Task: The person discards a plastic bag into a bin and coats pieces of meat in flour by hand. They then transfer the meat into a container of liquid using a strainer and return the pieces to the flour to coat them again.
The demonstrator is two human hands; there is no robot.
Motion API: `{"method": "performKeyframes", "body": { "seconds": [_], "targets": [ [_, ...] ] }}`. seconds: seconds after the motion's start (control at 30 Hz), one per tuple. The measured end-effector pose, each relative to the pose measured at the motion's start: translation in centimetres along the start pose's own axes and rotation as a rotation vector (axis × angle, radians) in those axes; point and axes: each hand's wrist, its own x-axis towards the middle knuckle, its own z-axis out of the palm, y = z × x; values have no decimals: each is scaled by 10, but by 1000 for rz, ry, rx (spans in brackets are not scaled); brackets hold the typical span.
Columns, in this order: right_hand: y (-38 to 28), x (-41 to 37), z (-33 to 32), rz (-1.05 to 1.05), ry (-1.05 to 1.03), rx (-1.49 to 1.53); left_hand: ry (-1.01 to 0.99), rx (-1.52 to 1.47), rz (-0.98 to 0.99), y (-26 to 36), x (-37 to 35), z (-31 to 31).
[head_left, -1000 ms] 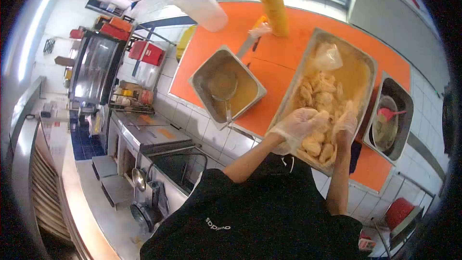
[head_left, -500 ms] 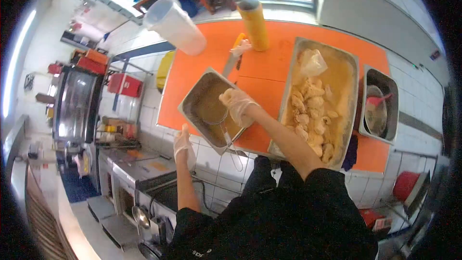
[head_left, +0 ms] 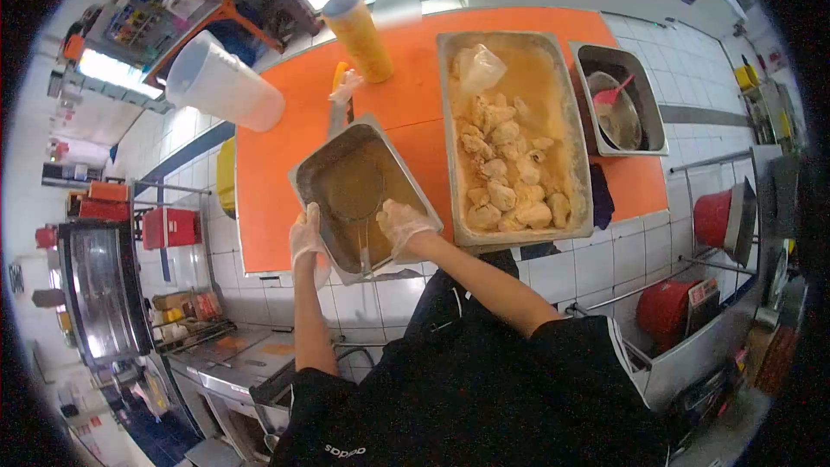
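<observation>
A deep metal pan of murky brown liquid stands at the front edge of the orange table. Inside it a round wire strainer lies in the liquid, its handle pointing toward me. My left hand, in a clear plastic glove, grips the pan's left rim. Also gloved, my right hand is closed over the pan's right side, fingers curled inward; what they hold is hidden. To the right, a larger metal tray contains pieces of floury, coated chicken and a clear plastic bag on yellowish flour.
Behind the pan are a knife, a yellow cylindrical container and a tall translucent bucket. A smaller metal pan with a bowl and a pink utensil stands at right. A dark cloth lies beside the large tray.
My left hand has moved up from beside the pan onto its left rim. My right hand has shifted toward me along the pan's right side. The camera view has turned to the right.
</observation>
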Motion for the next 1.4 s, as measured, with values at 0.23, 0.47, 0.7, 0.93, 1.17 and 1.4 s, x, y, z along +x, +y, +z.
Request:
{"method": "performKeyframes", "body": {
  "seconds": [0.23,0.47,0.7,0.93,1.17,1.4],
  "targets": [
    [7,-16,35,217,169,480,-89,424,474,4,68,21],
    [36,-84,-69,28,471,462,-156,345,312,50,45,39],
    [141,-116,-91,304,365,-282,-147,385,518,35,56,27],
    [225,-108,-80,98,646,21,1,-281,358,40,19,-22],
    [51,-85,-123,-65,584,369,-34,-280,228,78,-39,-53],
    [19,31,-29,-1,246,-95,-134,-286,295,106,-40,-38]
  ]
}}
